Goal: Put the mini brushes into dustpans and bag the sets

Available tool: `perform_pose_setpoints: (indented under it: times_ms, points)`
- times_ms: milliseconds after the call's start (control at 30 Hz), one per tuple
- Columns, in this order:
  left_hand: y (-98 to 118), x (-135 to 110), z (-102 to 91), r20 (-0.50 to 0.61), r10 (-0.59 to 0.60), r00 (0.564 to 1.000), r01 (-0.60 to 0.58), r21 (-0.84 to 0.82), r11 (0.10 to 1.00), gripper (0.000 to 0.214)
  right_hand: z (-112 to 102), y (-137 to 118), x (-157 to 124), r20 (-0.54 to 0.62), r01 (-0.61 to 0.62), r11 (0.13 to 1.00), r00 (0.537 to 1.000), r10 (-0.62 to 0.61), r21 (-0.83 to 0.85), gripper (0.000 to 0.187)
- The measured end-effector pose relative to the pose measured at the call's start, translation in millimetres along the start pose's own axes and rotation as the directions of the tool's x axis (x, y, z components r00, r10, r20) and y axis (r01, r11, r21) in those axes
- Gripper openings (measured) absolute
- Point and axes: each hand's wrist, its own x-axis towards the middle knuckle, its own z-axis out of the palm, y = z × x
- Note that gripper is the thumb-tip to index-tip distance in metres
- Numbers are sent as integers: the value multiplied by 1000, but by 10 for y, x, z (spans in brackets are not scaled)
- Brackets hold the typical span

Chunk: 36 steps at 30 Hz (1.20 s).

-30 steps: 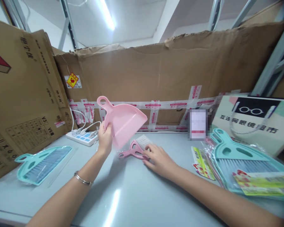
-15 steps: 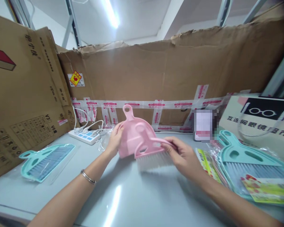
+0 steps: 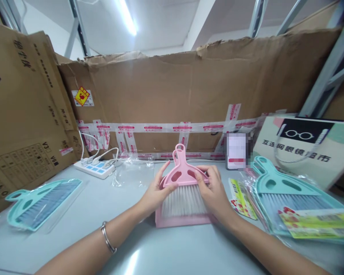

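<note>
Two hands (image 3: 157,192) (image 3: 216,193) — one brush (image 3: 185,200); one dustpan (image 3: 183,221)

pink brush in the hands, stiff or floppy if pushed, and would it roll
The pink brush probably feels stiff in its plastic-looking body. Its pale bristles would likely flex, being fine strands. Rolling seems unlikely, given its broad, flat shape against the pink dustpan.

this looks like a workroom or a storeroom. big brown cardboard (image 3: 149,88) with tape (image 3: 153,128) on it stands behind a grey table (image 3: 126,248). metal posts (image 3: 326,72) rise at the sides, and a long lamp (image 3: 127,17) shines from the ceiling (image 3: 166,23). green brush sets (image 3: 44,204) in clear bags lie on the table, with a power strip (image 3: 94,168) too.
</note>
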Motion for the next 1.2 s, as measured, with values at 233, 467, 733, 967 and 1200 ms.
perform_pose_setpoints:
  times_ms: [233,467,733,967,1200]
  points:
    - [-46,-11,39,36,63,997,-67,124,990,51,-20,192,84,179,-144,989,973,147,-31,24]
    - [-78,-40,19,53,-13,998,9,62,998,51,-135,192,239,546,-236,958,830,111,165,44]
    - [-133,-37,58,50,-40,998,33,143,989,55,-98,33,133,483,-73,996,871,88,-51,44]
    - [-139,-56,85,80,-39,996,22,204,979,51,-124,76,211,569,-451,883,762,308,127,53]
    - [-90,-103,92,153,-44,987,4,250,968,47,-275,35,305,781,-694,674,558,280,253,47]
